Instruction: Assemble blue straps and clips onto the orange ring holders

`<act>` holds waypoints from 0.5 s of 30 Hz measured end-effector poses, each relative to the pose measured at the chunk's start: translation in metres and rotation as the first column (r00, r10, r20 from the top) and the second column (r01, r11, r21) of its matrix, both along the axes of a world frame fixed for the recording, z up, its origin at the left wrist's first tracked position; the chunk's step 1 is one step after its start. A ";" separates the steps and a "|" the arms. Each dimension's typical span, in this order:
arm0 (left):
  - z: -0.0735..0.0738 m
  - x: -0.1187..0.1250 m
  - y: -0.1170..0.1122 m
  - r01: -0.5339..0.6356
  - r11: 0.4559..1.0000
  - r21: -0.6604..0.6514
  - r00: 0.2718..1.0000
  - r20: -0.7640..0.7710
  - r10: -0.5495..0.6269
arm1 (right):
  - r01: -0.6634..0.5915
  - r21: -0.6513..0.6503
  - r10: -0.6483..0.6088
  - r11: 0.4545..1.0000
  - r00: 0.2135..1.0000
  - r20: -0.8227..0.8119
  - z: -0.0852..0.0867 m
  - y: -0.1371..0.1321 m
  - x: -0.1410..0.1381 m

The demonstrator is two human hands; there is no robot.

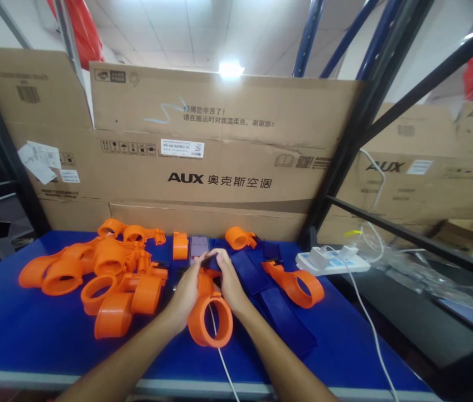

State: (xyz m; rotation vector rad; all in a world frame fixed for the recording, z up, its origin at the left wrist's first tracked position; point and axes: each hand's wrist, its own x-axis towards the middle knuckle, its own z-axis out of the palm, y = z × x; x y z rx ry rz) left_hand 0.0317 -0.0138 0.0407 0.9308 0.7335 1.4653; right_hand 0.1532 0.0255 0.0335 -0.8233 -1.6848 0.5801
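Note:
Both my hands grip one orange plastic ring part (210,320) over the middle of the blue table (19,335). My left hand (187,290) is closed on its left side and my right hand (228,282) is closed on its right side. Their fingertips meet at the top of the part, on a dark blue strap end (211,260). The ring's round opening faces me. A white cable (220,352) runs under the ring toward me.
A pile of several orange ring parts (102,273) lies to the left. Dark blue straps (270,301) and another orange ring part (299,285) lie to the right. A phone (198,245) lies behind my hands. A white power strip (331,261) and cardboard boxes (220,162) stand behind.

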 end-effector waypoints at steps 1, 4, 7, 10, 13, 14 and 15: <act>-0.001 -0.003 0.004 0.012 1.000 0.002 1.000 -0.007 -0.012 | -0.005 -0.034 0.004 0.999 1.000 -0.030 0.001 0.001 0.003; -0.002 -0.011 0.018 0.015 1.000 0.004 1.000 -0.019 -0.015 | -0.024 -0.134 0.007 0.991 0.991 -0.130 0.006 0.002 0.007; -0.004 -0.015 0.028 -0.079 0.995 0.057 0.995 -0.064 0.082 | -0.014 -0.145 -0.012 0.989 0.984 -0.178 0.010 -0.001 0.011; -0.009 -0.017 0.027 -0.159 0.978 0.132 0.968 -0.173 0.181 | -0.053 -0.121 0.035 0.991 0.988 -0.153 0.010 -0.006 0.017; -0.013 -0.020 0.022 -0.175 0.972 0.157 0.953 -0.219 0.207 | -0.089 -0.064 0.086 0.994 0.995 -0.050 0.010 -0.014 0.022; -0.013 -0.021 0.021 -0.182 0.970 0.158 0.953 -0.214 0.214 | -0.084 -0.028 0.084 0.996 0.996 0.004 0.010 -0.017 0.023; -0.014 -0.022 0.020 -0.189 0.969 0.158 0.954 -0.205 0.220 | -0.070 0.012 0.069 0.997 0.996 0.062 0.010 -0.020 0.023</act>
